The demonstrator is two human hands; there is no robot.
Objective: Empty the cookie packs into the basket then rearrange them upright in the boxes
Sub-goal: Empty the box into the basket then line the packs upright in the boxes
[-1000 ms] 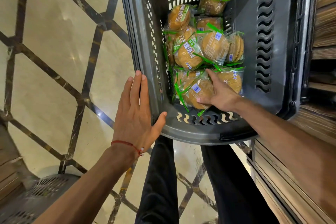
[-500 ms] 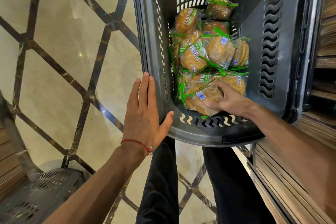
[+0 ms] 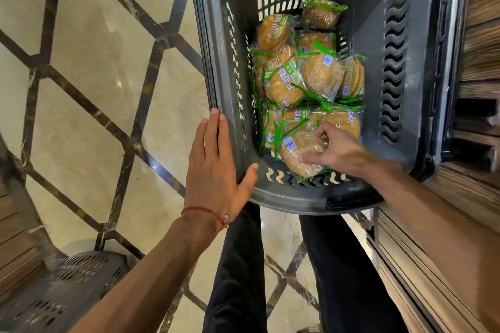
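Roughly a dozen cookie packs (image 3: 323,76) lie loose in the bottom of the dark grey basket (image 3: 376,62), flat or tilted and overlapping. An exact count is not possible because the lower packs are covered. The left hand (image 3: 216,170) is spread flat with straight fingers against the outside of the basket's left wall, thumb resting on the near corner of the rim, and holds nothing. It appears to steady the basket. The right hand (image 3: 335,149) reaches over the near rim and its curled fingers and thumb grip the nearest pack (image 3: 293,162), which lies against the near wall on top of its neighbours. Judged from this layout, the emptying stage is complete or nearly so: every visible pack is in the basket. The rearranging stage is open, and the hold on the nearest pack suggests it is being picked out for boxing. No boxes are in view, so the number already stood upright cannot be determined. A second basket (image 3: 62,292) stands on the tiled floor (image 3: 94,89) at lower left, and wooden shelving (image 3: 481,35) borders the right side.
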